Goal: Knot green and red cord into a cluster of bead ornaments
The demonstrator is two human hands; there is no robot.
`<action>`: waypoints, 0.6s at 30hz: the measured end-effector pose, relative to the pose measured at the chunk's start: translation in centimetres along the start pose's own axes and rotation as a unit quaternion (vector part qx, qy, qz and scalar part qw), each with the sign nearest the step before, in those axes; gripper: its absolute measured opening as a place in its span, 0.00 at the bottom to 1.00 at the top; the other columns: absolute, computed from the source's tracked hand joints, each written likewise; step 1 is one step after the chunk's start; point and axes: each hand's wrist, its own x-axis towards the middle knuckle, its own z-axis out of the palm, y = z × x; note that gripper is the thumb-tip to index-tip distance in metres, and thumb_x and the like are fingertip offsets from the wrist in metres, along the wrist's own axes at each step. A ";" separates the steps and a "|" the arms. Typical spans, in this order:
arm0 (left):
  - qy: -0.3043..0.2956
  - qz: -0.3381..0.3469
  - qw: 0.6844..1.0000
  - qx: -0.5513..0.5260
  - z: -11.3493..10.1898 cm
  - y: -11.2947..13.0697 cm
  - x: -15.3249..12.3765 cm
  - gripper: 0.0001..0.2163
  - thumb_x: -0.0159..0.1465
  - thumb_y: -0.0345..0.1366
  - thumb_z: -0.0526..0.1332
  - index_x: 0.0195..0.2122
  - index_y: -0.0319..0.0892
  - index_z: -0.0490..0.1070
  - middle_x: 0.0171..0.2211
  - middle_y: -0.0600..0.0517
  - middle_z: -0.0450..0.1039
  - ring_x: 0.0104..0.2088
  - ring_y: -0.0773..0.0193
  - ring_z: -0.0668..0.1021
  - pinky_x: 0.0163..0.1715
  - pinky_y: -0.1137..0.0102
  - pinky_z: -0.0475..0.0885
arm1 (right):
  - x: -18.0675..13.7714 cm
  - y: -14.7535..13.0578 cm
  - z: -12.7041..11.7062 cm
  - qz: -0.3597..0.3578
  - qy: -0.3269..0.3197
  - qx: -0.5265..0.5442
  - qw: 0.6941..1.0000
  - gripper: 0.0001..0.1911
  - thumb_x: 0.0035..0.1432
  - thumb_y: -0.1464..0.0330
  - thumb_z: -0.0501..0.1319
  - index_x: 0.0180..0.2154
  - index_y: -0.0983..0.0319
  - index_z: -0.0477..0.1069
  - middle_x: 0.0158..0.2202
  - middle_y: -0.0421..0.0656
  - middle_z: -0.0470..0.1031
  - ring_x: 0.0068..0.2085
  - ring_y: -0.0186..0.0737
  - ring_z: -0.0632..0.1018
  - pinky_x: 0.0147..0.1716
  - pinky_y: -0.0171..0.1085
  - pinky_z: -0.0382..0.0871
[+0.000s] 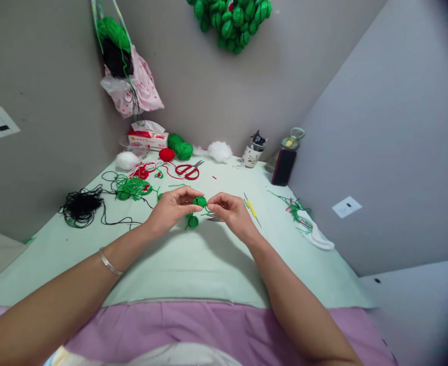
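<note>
Between thumb and fingers, my left hand (173, 208) pinches a small green crocheted piece (199, 202) with dark marks on it. At its right end, my right hand (229, 211) is closed in a pinch on a green yarn tail that comes off the piece. Just below lies another small round green crocheted ball (192, 221), with a short strand beside it. Partly hidden behind my right hand is a small metal tool (214, 217). A yellow-handled crochet hook (252, 207) lies to the right of that hand.
Red-handled scissors (188, 171), a red yarn ball (166, 155) and green yarn (180, 147) lie farther back. Tangled black yarn (82, 207) spreads at left. A phone (284, 168) leans on a bottle (292, 138) at right, near yarn scraps (300, 216).
</note>
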 end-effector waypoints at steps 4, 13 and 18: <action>-0.003 -0.003 1.000 -0.004 0.2 -0.1 0.0 0.15 0.50 0.39 0.73 0.39 0.43 0.77 0.36 0.51 0.77 0.38 0.60 0.77 0.40 0.64 0.72 | -0.1 -0.1 0.3 -0.027 0.014 -0.018 0.999 0.11 0.54 0.61 0.65 0.30 0.63 0.72 0.22 0.36 0.65 0.25 0.30 0.64 0.25 0.33 0.57; -0.007 -0.004 1.000 -0.008 -0.2 -0.1 0.2 0.15 0.50 0.41 0.73 0.38 0.45 0.78 0.36 0.51 0.77 0.37 0.61 0.77 0.41 0.62 0.73 | 0.2 -0.5 -0.9 -0.023 -0.028 -0.017 0.999 0.10 0.54 0.61 0.66 0.33 0.62 0.78 0.31 0.39 0.69 0.27 0.30 0.67 0.26 0.34 0.61; 0.002 -0.011 1.000 -0.022 0.0 -0.1 0.1 0.13 0.51 0.38 0.73 0.37 0.45 0.78 0.35 0.53 0.76 0.36 0.63 0.76 0.42 0.63 0.73 | 0.3 -0.1 -0.8 0.003 -0.015 0.018 1.000 0.11 0.51 0.61 0.69 0.31 0.62 0.78 0.28 0.38 0.69 0.26 0.30 0.66 0.25 0.33 0.61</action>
